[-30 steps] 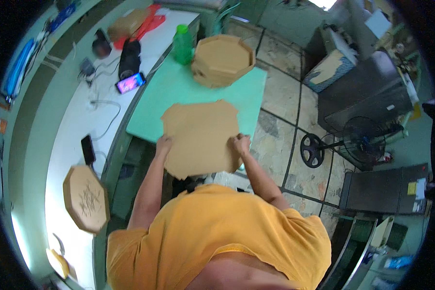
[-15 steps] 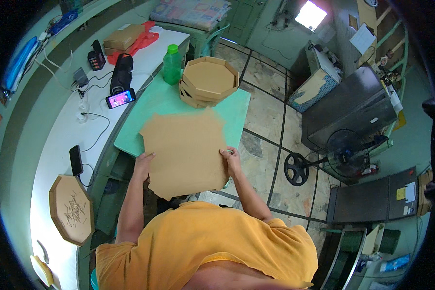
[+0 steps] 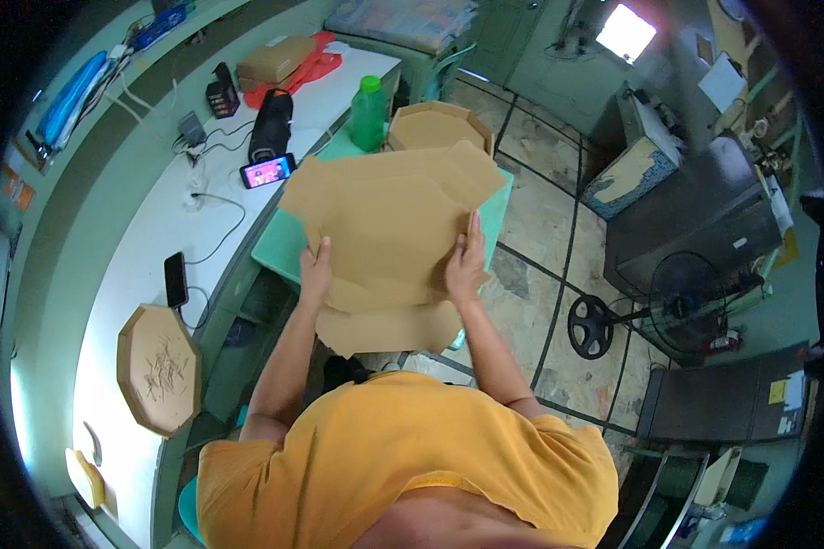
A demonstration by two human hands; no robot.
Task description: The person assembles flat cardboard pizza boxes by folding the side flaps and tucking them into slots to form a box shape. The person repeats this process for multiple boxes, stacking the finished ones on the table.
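Note:
A brown cardboard sheet [image 3: 389,224] with creased flaps is held up in front of me, over the green table [image 3: 279,252]. My left hand [image 3: 317,272] grips its left edge, thumb on the face toward me. On the opposite edge, my right hand [image 3: 467,261] is closed round the board. The flaps along the far and near ends tilt away from the flat middle panel. Behind the sheet, partly covered by it, stands a stack of octagonal cardboard trays [image 3: 439,125]. A green bottle [image 3: 368,114] is beside that stack.
Along the left runs a white counter [image 3: 142,261] with a lit phone [image 3: 267,171], a dark phone [image 3: 176,280], cables, a black case [image 3: 272,126] and an octagonal tray [image 3: 158,371] holding small scraps. To the right, a fan [image 3: 590,326] lies near dark cabinets on the tiled floor.
The sheet has been lifted and its creased flaps now bend up at the far and near ends. Both hands have shifted up along its sides. The view has swung slightly left.

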